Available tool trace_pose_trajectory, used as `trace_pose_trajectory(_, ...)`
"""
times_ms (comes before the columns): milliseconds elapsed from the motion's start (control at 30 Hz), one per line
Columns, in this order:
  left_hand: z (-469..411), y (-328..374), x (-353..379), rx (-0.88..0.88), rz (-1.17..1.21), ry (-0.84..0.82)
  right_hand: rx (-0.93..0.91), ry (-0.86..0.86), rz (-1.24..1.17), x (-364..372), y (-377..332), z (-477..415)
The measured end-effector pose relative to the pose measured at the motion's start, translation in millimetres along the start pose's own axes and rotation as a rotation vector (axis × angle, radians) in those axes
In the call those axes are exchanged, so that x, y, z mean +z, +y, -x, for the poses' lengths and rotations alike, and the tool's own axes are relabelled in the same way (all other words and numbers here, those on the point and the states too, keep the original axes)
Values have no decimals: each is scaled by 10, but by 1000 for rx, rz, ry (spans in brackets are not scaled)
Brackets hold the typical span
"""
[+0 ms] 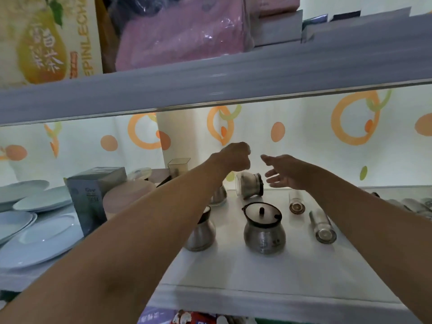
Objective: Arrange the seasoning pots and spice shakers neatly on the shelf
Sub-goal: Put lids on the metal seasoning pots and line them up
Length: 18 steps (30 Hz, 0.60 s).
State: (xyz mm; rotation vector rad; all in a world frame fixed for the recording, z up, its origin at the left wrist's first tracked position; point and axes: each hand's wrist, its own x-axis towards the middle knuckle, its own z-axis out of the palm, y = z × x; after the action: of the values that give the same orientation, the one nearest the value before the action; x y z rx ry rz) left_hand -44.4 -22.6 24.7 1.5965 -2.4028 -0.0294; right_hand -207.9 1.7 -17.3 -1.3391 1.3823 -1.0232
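one tipped pot [249, 185] lies near curled left hand [233, 157], spread right hand [286, 171]

One head-worn wide-angle camera looks forward and down, from close, onto the white shelf [233, 272]

Bare shelf [245, 277] front at lower centre.
Pots [264, 232] crowd the centre, lying shakers [322, 226] the right, plates [35, 242] and box [93, 195] the left; upper board [210, 90] overhead.

A white shelf board [257, 277] bears rounded steel seasoning pots [264, 235] with clear lids, one tipped on its side, and two clear glass shakers [322, 226] lying flat.
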Motion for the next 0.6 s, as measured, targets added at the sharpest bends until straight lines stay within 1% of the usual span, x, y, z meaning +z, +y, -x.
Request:
trace_pose_trajectory(67,-252,-77,71,-52,-69,-103,65,25,5,-10,19,-171)
trace_pose_trajectory(200,-585,-147,314,-91,-163,-228,199,71,-6,-39,50,-418)
trace_pose_trajectory(300,-775,-177,485,-94,-191,-252,261,79,-65,-38,92,-546)
trace_pose_trajectory(400,-904,-150,531,-135,-71,-237,308,62,-101,-39,108,-672)
trace_pose_trajectory(433,-932,-127,537,-146,-41,-244,294,56,-43,-35,121,-689)
trace_pose_trajectory(500,-992,-84,559,-150,-10,-276,219,24,219,-24,194,-761)
trace_pose_trajectory(600,-1076,-29,650,-195,77,-344,233,-20,347,36,208,-802)
